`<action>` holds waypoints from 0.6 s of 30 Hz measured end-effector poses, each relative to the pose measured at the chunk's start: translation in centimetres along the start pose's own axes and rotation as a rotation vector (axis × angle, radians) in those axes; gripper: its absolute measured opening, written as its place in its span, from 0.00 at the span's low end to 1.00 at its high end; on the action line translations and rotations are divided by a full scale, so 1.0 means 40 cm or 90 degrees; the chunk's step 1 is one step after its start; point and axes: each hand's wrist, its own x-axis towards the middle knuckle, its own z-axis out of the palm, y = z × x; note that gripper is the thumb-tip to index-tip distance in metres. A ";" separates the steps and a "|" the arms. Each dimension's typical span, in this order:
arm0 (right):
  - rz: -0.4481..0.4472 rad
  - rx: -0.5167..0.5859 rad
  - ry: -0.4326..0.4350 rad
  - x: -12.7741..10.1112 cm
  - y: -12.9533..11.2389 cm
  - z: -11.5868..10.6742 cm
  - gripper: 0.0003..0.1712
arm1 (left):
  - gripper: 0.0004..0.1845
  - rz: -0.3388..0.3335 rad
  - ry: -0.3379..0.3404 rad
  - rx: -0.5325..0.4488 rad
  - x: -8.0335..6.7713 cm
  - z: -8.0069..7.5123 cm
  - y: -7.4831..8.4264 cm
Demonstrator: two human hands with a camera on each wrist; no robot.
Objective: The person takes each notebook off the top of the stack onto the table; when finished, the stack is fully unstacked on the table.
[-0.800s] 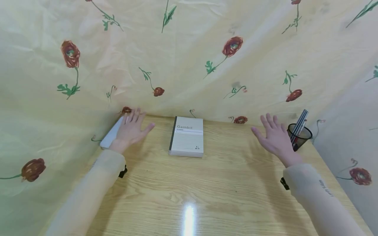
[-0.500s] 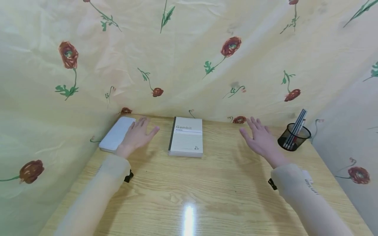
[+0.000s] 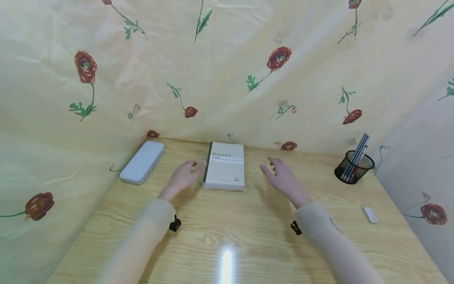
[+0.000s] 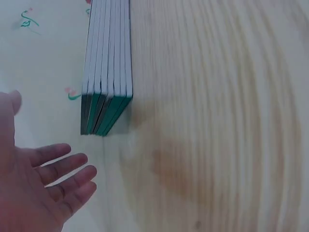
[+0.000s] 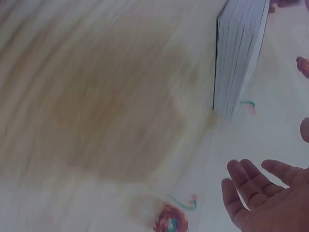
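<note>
Only the head view shows the eraser (image 3: 370, 215) and the pen cup (image 3: 353, 168) on the bench (image 3: 248, 236). The wrist views show the notebook (image 4: 107, 67) from its edge. Both hands, left (image 3: 182, 178) and right (image 3: 282, 179), have moved inward beside the notebook, fingers relaxed and holding nothing.

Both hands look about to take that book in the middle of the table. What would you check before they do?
1. Left hand open, holding nothing: ok.
2. Right hand open, holding nothing: ok.
3. Book lies flat and closed between the hands: ok.
4. Nothing rests on the book's cover: ok.
5. White case and pen cup stand apart from the book: ok.
6. Either hand touching the book: cannot tell.
</note>
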 end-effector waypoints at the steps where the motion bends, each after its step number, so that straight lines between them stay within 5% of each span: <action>1: 0.004 0.018 -0.003 0.003 -0.006 0.015 0.41 | 0.42 -0.005 0.005 -0.020 0.000 0.008 0.002; 11: 0.061 0.195 -0.014 0.017 -0.045 0.137 0.27 | 0.23 -0.061 0.076 -0.191 0.015 0.072 0.003; 18: 0.135 0.303 -0.003 0.013 -0.072 0.181 0.24 | 0.21 -0.067 0.108 -0.210 0.020 0.104 0.003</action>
